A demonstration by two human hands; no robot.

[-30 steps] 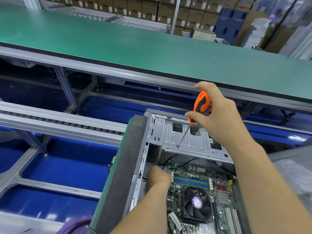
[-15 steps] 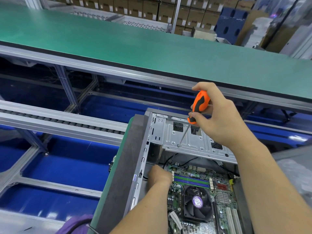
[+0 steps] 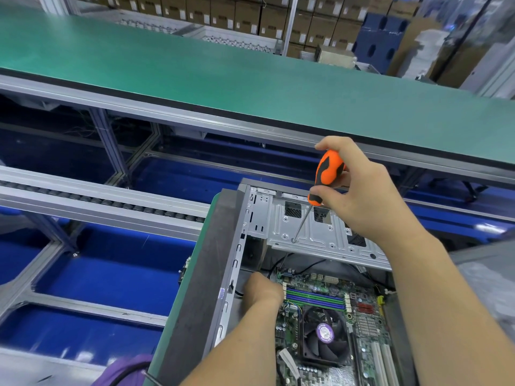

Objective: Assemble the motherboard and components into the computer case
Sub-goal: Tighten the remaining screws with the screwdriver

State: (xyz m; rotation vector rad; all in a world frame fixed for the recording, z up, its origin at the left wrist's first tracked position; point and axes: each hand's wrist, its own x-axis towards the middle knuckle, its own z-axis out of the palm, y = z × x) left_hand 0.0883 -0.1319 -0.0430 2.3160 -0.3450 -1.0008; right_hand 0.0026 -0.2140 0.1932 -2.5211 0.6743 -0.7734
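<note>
An open grey computer case (image 3: 237,246) lies in front of me with a green motherboard (image 3: 365,327) inside, its black CPU fan (image 3: 323,335) near the middle. My right hand (image 3: 359,196) grips an orange-and-black screwdriver (image 3: 327,174), tilted, with the tip on a screw spot of the silver drive bracket (image 3: 320,235). My left hand (image 3: 263,289) reaches down inside the case at the motherboard's far left corner; its fingers are hidden.
A long green workbench (image 3: 223,79) runs across behind the case. A roller conveyor rail (image 3: 97,201) and blue floor lie to the left. Stacked cardboard boxes (image 3: 250,15) fill the background. A purple cable (image 3: 125,369) lies at the bottom left.
My right hand has shifted its grip slightly on the screwdriver handle; the tip stays on the same spot of the bracket. My left hand has not moved.
</note>
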